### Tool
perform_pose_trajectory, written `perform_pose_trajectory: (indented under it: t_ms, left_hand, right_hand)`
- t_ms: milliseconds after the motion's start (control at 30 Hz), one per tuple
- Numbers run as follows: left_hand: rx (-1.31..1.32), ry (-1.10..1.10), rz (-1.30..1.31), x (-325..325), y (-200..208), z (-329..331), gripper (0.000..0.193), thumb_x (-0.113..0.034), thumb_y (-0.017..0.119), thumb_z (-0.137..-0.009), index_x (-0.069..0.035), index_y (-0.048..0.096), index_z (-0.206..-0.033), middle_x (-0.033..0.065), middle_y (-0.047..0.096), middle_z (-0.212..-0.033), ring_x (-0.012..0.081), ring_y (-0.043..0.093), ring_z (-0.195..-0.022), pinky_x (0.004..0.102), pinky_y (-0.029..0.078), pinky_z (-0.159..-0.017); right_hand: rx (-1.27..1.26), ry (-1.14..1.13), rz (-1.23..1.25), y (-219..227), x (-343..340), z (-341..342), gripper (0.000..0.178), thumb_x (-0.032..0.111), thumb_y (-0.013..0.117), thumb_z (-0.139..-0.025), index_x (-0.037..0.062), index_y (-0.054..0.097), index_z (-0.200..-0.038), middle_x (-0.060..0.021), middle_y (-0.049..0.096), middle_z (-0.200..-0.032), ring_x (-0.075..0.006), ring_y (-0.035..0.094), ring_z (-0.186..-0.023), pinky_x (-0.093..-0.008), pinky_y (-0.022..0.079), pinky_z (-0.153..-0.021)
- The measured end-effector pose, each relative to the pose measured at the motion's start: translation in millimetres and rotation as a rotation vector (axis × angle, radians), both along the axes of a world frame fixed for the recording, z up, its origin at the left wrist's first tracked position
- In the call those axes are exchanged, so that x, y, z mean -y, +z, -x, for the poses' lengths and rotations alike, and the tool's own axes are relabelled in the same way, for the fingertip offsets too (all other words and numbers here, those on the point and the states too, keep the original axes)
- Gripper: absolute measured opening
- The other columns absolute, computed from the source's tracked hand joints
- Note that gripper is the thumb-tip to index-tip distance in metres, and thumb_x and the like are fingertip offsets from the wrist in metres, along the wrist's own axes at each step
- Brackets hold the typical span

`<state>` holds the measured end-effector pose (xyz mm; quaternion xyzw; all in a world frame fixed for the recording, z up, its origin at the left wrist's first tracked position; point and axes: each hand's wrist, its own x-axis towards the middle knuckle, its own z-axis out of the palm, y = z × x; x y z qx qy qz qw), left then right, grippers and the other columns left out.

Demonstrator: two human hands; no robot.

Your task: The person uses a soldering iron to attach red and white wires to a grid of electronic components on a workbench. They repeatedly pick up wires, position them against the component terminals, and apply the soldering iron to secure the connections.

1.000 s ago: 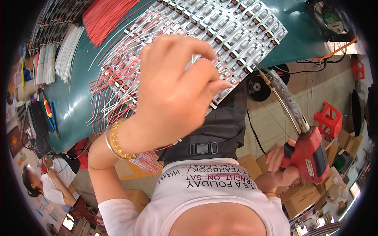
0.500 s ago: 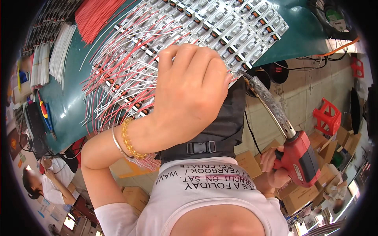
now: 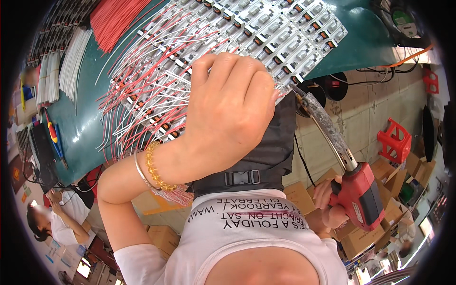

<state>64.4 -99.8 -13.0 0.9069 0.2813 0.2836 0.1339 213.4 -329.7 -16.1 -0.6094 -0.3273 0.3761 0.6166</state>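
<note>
My left hand (image 3: 230,107) is curled over the near right part of a panel of small metal modules (image 3: 280,35). Its fingers are closed and their tips are hidden behind the hand, so what they pinch does not show. Many red and white wires (image 3: 156,80) fan out from the panel's left side. In my right hand (image 3: 330,204), low on the right, is the grip of a red and black soldering gun (image 3: 363,197). Its long metal barrel slants up and left, and the thin tip reaches the panel's near right edge, close to my left fingers.
Bundles of red wires (image 3: 114,21) and white wires (image 3: 74,61) lie on the green table (image 3: 85,137). At the left are a red-yellow-handled tool (image 3: 52,130) and a blue one. A red stool (image 3: 395,141) and cardboard boxes (image 3: 363,240) stand right; another person (image 3: 66,216) sits left.
The soldering gun has shifted very slightly, its body a little lower and its tip a little to the right. My left hand stays almost still.
</note>
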Motion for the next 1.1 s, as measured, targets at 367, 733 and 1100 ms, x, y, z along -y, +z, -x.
perform_pose_trajectory:
  t_ms: [367,733,1100]
  left_hand:
    - [0.09,-0.009,0.06,-6,9,5,0.015,0.0,0.068,-0.07,-0.004,0.054,-0.072,0.0071,0.06,-0.08,0.0254,0.055,-0.074,0.0353,0.04,-0.069]
    - [0.004,-0.125,0.137,-12,16,7,0.017,-0.007,0.072,-0.07,-0.004,0.056,-0.075,0.007,0.049,-0.068,0.0225,0.05,-0.056,0.0323,0.039,-0.047]
    - [0.034,-0.103,0.089,-5,4,4,0.019,-0.005,0.071,-0.066,-0.005,0.052,-0.069,0.0058,0.045,-0.064,0.0214,0.047,-0.051,0.0317,0.036,-0.044]
  right_hand:
    - [0.119,-0.004,-0.14,1,-25,-9,0.077,0.055,0.057,-0.083,-0.0081,0.04,-0.124,0.0015,0.043,-0.049,-0.0104,0.041,-0.039,-0.0253,0.038,-0.043]
    - [0.192,0.063,-0.166,8,-43,-24,0.078,0.054,0.056,-0.084,-0.0074,0.036,-0.128,0.0005,0.044,-0.049,-0.011,0.041,-0.039,-0.0265,0.038,-0.045]
    - [-0.104,0.161,-0.083,-1,1,-24,0.07,0.056,0.058,-0.082,-0.0017,0.041,-0.119,-0.0007,0.046,-0.051,-0.0137,0.042,-0.041,-0.0278,0.037,-0.046]
